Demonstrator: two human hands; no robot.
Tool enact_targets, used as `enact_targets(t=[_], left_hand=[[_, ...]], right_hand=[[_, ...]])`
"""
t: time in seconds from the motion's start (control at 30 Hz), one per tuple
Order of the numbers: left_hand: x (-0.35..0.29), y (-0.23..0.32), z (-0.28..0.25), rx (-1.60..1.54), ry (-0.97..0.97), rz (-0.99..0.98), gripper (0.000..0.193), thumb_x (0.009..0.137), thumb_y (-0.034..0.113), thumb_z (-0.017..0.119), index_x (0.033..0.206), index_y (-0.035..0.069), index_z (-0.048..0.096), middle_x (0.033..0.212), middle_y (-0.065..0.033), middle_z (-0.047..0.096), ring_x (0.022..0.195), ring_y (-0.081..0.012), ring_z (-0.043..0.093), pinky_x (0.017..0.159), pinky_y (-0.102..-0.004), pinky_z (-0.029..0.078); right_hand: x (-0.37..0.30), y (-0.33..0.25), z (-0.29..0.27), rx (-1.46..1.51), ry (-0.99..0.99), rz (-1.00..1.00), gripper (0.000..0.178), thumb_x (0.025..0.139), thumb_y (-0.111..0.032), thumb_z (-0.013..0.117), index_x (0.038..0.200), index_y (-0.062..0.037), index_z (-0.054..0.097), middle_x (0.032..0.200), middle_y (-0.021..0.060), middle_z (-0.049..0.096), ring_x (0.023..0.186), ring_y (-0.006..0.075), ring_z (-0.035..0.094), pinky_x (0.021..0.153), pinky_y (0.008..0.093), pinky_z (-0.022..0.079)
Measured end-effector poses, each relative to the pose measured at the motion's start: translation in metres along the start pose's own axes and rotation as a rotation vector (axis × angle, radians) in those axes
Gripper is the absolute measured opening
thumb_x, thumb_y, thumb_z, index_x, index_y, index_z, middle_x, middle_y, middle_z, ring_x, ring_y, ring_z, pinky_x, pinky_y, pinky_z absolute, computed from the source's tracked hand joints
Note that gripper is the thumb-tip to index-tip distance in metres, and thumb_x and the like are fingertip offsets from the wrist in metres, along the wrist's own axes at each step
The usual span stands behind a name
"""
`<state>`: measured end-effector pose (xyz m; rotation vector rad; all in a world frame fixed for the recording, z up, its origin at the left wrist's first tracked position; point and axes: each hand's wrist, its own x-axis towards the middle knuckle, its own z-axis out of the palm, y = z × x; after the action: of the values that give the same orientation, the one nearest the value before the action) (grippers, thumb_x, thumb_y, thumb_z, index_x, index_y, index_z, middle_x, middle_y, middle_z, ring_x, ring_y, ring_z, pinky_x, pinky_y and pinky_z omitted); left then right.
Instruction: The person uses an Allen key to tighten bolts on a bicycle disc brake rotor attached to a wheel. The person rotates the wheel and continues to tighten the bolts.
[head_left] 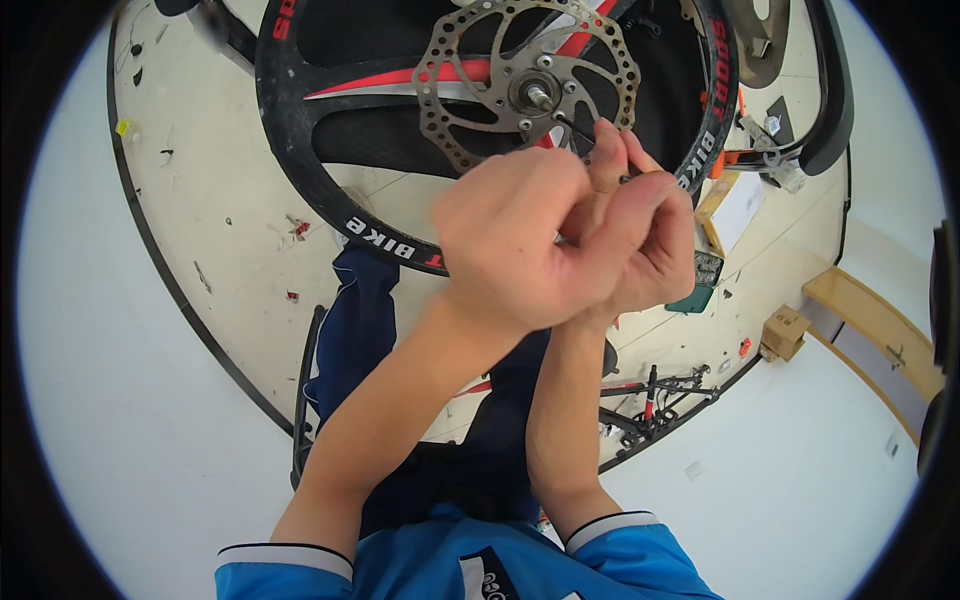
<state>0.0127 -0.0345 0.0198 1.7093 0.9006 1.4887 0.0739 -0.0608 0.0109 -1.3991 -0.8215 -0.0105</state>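
A metal disc brake rotor (440,118) lies on the hub of a black, red and white bicycle wheel (285,110), its threaded axle (540,98) pointing up. From one of the rotor's bolts, a thin black hex key (574,126) runs down to my fingers. My right hand (655,255) is closed, its fingertips pinching the key's shaft near the rotor. Crossing in front of it, my left hand (515,235) is closed too, with the thumb pressed at the key's lower part. Much of the key and most right-hand fingers are hidden behind the left hand.
Black tubing (828,90) curves past the wheel's right side. Beyond my right hand are a green case (697,285) and an open box (735,212). A bicycle frame (650,405) and a cardboard box (785,332) stand along the wall. Small scraps (298,228) litter the floor.
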Motion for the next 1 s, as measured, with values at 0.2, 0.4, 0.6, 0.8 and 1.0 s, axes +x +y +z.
enact_targets(t=[0.2, 0.4, 0.6, 0.8, 1.0], left_hand=[[-0.002, 0.02, 0.007, 0.098, 0.01, -0.035, 0.024, 0.087, 0.007, 0.069, 0.068, 0.002, 0.056, 0.056, -0.0055, 0.046, 0.046, -0.0181, 0.043, 0.043, -0.028, 0.033], [0.0, 0.03, 0.014, 0.216, 0.036, -0.072, 0.03, 0.082, 0.016, 0.074, 0.062, 0.008, 0.053, 0.054, -0.0016, 0.051, 0.046, -0.0201, 0.045, 0.048, -0.032, 0.033], [0.01, 0.049, 0.014, 0.255, -0.021, -0.378, 0.044, 0.102, 0.025, 0.059, 0.067, 0.002, 0.05, 0.059, 0.0022, 0.052, 0.061, -0.004, 0.046, 0.052, -0.0253, 0.038], [0.022, 0.036, 0.019, 0.29, 0.027, -0.335, 0.043, 0.104, 0.026, 0.052, 0.072, -0.002, 0.053, 0.064, -0.0026, 0.057, 0.064, -0.0075, 0.05, 0.059, -0.0251, 0.041], [0.017, 0.042, 0.018, 0.363, -0.103, -0.383, 0.047, 0.103, 0.03, 0.044, 0.069, -0.002, 0.049, 0.064, -0.0134, 0.061, 0.062, -0.027, 0.06, 0.064, -0.0379, 0.047]], right_hand=[[-0.011, -0.003, 0.003, 0.094, 0.079, 0.062, 0.016, 0.086, 0.003, 0.076, 0.098, 0.0093, 0.066, 0.097, 0.0202, 0.073, 0.079, 0.0187, 0.071, 0.069, 0.0282, 0.059], [-0.019, 0.016, 0.014, 0.122, 0.089, -0.055, 0.018, 0.086, -0.001, 0.074, 0.1, 0.0068, 0.066, 0.098, 0.0177, 0.072, 0.078, 0.0186, 0.069, 0.065, 0.0277, 0.056], [-0.013, 0.014, 0.029, 0.028, 0.162, -0.101, 0.022, 0.08, 0.001, 0.075, 0.101, 0.0021, 0.067, 0.095, 0.0144, 0.071, 0.075, 0.0193, 0.067, 0.06, 0.0262, 0.053], [-0.018, -0.005, 0.055, -0.03, 0.327, -0.133, 0.022, 0.077, 0.002, 0.074, 0.098, 0.0005, 0.067, 0.092, 0.0128, 0.068, 0.074, 0.0227, 0.066, 0.058, 0.0289, 0.053], [-0.023, -0.005, 0.056, -0.026, 0.415, -0.064, 0.02, 0.076, 0.003, 0.073, 0.096, 0.0, 0.067, 0.092, 0.0127, 0.066, 0.075, 0.0243, 0.067, 0.058, 0.0308, 0.053]])
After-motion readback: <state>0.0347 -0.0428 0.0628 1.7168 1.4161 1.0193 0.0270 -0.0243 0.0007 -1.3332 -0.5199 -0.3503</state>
